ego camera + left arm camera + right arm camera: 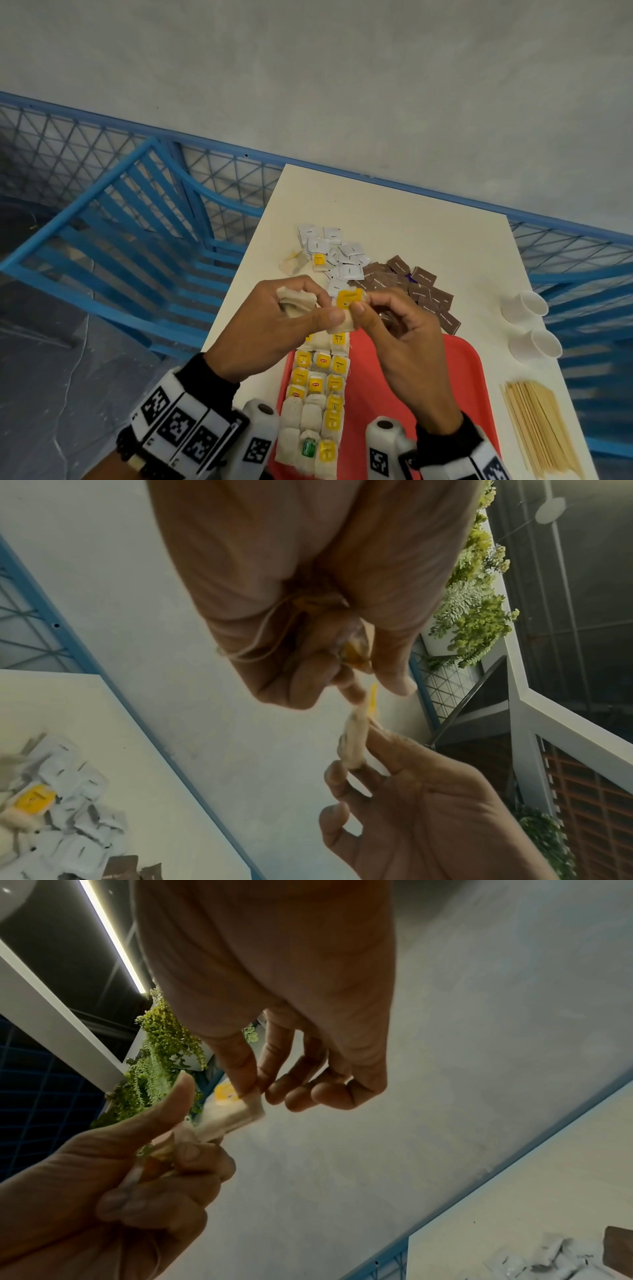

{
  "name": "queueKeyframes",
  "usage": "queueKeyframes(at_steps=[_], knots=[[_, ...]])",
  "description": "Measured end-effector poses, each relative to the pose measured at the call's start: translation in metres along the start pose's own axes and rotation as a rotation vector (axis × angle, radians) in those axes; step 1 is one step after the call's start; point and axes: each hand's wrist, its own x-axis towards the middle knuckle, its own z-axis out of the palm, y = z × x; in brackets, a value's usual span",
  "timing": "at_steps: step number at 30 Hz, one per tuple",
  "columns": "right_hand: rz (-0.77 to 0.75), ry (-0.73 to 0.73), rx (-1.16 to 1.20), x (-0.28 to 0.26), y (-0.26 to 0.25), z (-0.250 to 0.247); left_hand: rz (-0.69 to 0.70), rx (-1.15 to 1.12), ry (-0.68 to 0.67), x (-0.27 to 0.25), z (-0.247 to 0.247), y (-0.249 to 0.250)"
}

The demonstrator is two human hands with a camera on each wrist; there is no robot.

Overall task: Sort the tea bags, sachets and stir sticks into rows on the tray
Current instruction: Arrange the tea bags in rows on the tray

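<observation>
Bag (343, 310) with a yellow tag sits pinched between both hands above the far end of the tray (459, 373), held up off the surface (404, 222). The left hand (274, 320) curls round a wad of more bags (295, 301) in its palm while its thumb and forefinger nip the near edge of the tagged one; the right hand (400, 329) nips the other edge between thumb and forefinger, its remaining fingers (329, 1093) loosely bent and carrying nothing. The step looks like peeling one bag free of the bunch so it can join the rows (317, 394) below the fingers. To do it well, the right fingers should draw sideways and slowly, since a loop of string (253, 645) hangs from the left fist and may snag the tag or drag a second bag out. The left hand ought to keep the wad tight while easing only thumb pressure. Paper this thin tears if tugged by a corner, so a grip on the folded top is safer. Once loose, the bag should go down flat at the far end of the rows, just under the fingers, tag up and square with its neighbours. White sachets (337, 255), brown sachets (419, 291) and sticks (537, 428) lie beyond and right of the fingers, unsorted
</observation>
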Motion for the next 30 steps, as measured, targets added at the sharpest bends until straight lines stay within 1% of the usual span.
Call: queueKeyframes(at_steps=[2,5,10,12,15,18,20,21,24,27,30], knots=[[0.003,-0.004,0.0,0.002,-0.001,0.001,-0.011,-0.031,0.023,0.003,-0.001,-0.001],[0.022,-0.031,0.008,0.004,-0.003,0.001,0.01,0.027,0.0,0.004,0.003,-0.004],[0.081,-0.153,0.068,0.008,-0.013,-0.001,-0.021,0.036,0.01,0.004,0.0,-0.014],[0.123,-0.162,0.067,0.008,-0.009,0.0,-0.043,0.054,0.019,0.003,-0.004,-0.018],[0.261,-0.152,0.044,0.008,0.025,0.006,-0.077,0.135,0.112,-0.004,-0.014,-0.027],[0.491,-0.131,-0.043,0.003,0.087,0.027,-0.162,0.155,0.228,-0.019,-0.033,-0.044],[0.649,-0.132,-0.118,-0.004,0.13,0.045,-0.222,0.175,0.258,-0.031,-0.043,-0.053],[0.703,-0.138,-0.141,-0.008,0.147,0.054,-0.242,0.196,0.265,-0.037,-0.047,-0.056],[0.762,-0.134,-0.171,-0.011,0.181,0.072,-0.302,0.234,0.295,-0.051,-0.058,-0.063],[0.78,-0.147,-0.179,-0.008,0.193,0.08,-0.357,0.304,0.306,-0.06,-0.066,-0.069],[0.749,-0.186,-0.311,-0.007,0.198,0.084,-0.389,0.343,0.311,-0.064,-0.07,-0.074]])
